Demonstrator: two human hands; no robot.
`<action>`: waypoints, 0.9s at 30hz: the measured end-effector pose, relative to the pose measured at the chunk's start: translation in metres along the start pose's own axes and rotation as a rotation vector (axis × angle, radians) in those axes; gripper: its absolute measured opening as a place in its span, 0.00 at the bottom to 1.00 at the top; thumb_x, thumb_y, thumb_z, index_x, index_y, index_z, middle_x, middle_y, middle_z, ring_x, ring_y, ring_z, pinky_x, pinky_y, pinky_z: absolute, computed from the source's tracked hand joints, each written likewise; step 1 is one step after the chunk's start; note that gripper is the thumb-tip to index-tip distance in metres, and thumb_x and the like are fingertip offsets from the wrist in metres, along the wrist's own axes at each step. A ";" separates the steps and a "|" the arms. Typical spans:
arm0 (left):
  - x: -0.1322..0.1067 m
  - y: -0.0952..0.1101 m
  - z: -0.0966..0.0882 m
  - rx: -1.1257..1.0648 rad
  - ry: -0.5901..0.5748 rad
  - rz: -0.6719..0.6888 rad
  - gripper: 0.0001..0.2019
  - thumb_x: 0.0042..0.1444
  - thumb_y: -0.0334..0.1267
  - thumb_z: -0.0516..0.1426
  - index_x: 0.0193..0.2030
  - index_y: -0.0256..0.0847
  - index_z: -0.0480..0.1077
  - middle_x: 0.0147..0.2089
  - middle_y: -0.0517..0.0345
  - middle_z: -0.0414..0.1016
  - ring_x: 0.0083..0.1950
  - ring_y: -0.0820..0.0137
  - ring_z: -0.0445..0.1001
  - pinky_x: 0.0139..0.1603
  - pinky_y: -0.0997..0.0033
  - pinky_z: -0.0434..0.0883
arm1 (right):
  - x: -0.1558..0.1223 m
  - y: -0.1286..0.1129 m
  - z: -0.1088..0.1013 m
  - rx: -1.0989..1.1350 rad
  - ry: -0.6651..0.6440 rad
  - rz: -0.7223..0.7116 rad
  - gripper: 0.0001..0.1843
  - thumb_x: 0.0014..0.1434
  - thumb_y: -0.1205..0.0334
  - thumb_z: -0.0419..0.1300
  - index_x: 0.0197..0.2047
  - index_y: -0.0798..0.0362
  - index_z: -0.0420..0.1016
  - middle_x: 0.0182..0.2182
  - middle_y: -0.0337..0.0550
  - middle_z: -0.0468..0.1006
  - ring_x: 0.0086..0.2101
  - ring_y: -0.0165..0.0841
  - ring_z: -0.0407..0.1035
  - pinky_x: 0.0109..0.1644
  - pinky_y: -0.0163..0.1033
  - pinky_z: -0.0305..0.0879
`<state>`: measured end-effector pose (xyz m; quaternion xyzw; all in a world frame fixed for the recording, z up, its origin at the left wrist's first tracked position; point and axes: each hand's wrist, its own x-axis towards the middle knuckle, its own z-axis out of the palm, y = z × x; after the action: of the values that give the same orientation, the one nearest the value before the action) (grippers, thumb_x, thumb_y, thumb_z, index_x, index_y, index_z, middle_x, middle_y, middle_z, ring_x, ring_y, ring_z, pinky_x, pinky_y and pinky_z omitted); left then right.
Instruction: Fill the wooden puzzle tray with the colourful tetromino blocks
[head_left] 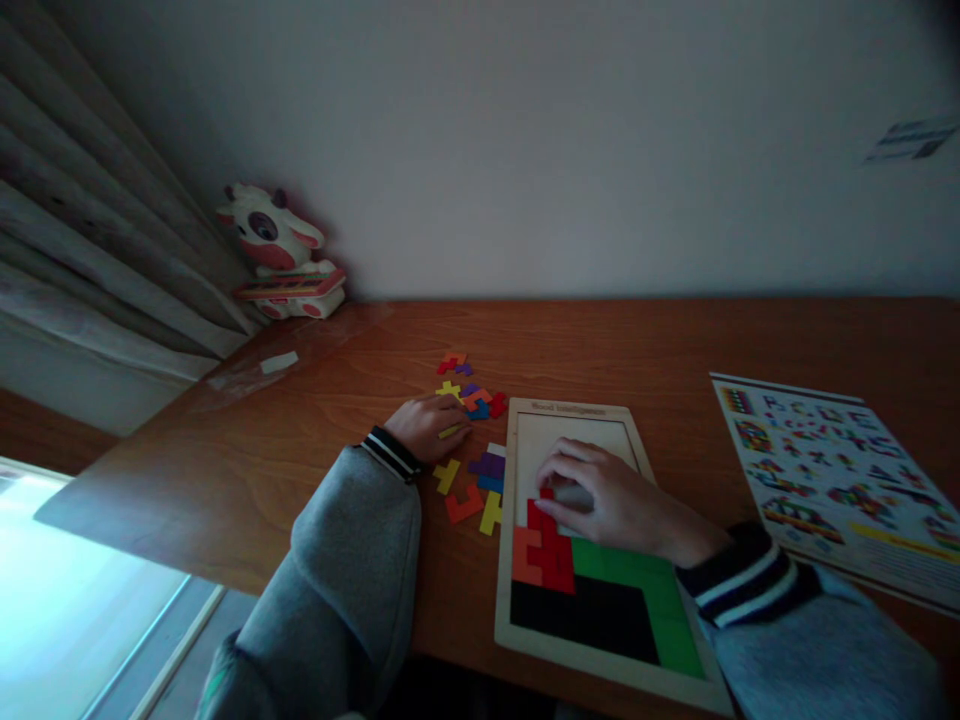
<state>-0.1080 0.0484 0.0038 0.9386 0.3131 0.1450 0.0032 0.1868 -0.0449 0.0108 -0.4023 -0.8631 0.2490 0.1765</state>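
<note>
A wooden puzzle tray point(510, 520) lies on the brown desk, its lower part filled with black, green, red and orange blocks. My right hand point(607, 495) rests inside the tray with fingers curled over a pale block next to the red piece point(551, 545). My left hand point(429, 425) lies on the desk left of the tray, fingers closed on a yellow piece point(451, 432). Several loose coloured pieces point(474, 485) lie between my left hand and the tray, and another cluster point(472, 390) sits just beyond it.
A printed pattern sheet point(832, 480) lies at the right of the desk. A cow-shaped toy point(281, 255) stands in the far left corner by the curtain. A small white slip point(279, 362) lies on the desk's left side. The desk edge runs along the left and front.
</note>
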 end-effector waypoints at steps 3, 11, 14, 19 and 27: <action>0.002 0.004 -0.002 0.005 0.044 0.011 0.13 0.67 0.42 0.53 0.42 0.41 0.78 0.43 0.51 0.78 0.42 0.67 0.77 0.44 0.68 0.75 | -0.001 0.001 -0.001 0.022 -0.006 0.021 0.11 0.62 0.51 0.63 0.41 0.49 0.76 0.40 0.44 0.75 0.43 0.38 0.69 0.50 0.45 0.64; 0.009 0.027 -0.009 -0.051 0.102 0.078 0.22 0.59 0.57 0.61 0.50 0.42 0.77 0.53 0.47 0.75 0.52 0.57 0.72 0.55 0.54 0.72 | -0.003 0.009 -0.008 0.220 -0.098 0.091 0.30 0.51 0.38 0.69 0.51 0.46 0.77 0.45 0.44 0.74 0.46 0.39 0.69 0.52 0.44 0.66; 0.014 0.046 -0.006 -0.084 0.126 0.076 0.24 0.58 0.57 0.61 0.54 0.43 0.75 0.59 0.44 0.71 0.56 0.53 0.69 0.57 0.48 0.70 | -0.002 0.012 -0.007 0.244 -0.104 0.098 0.30 0.52 0.38 0.68 0.52 0.47 0.77 0.45 0.44 0.74 0.45 0.38 0.69 0.52 0.44 0.66; 0.020 0.076 0.005 -0.144 0.090 0.140 0.26 0.57 0.56 0.61 0.58 0.45 0.71 0.66 0.43 0.64 0.63 0.49 0.64 0.61 0.45 0.67 | -0.002 0.015 -0.004 0.264 -0.091 0.106 0.29 0.50 0.39 0.70 0.50 0.48 0.77 0.47 0.44 0.74 0.47 0.39 0.69 0.53 0.44 0.66; 0.020 0.079 0.012 -0.176 0.054 0.152 0.30 0.55 0.56 0.62 0.61 0.44 0.68 0.67 0.42 0.62 0.64 0.47 0.62 0.61 0.42 0.67 | 0.000 0.014 -0.003 0.191 -0.079 0.118 0.30 0.48 0.38 0.71 0.45 0.50 0.76 0.45 0.45 0.74 0.46 0.40 0.69 0.52 0.45 0.66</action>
<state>-0.0433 -0.0030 0.0055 0.9514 0.2272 0.1968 0.0662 0.1967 -0.0365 0.0048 -0.4238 -0.8165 0.3557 0.1651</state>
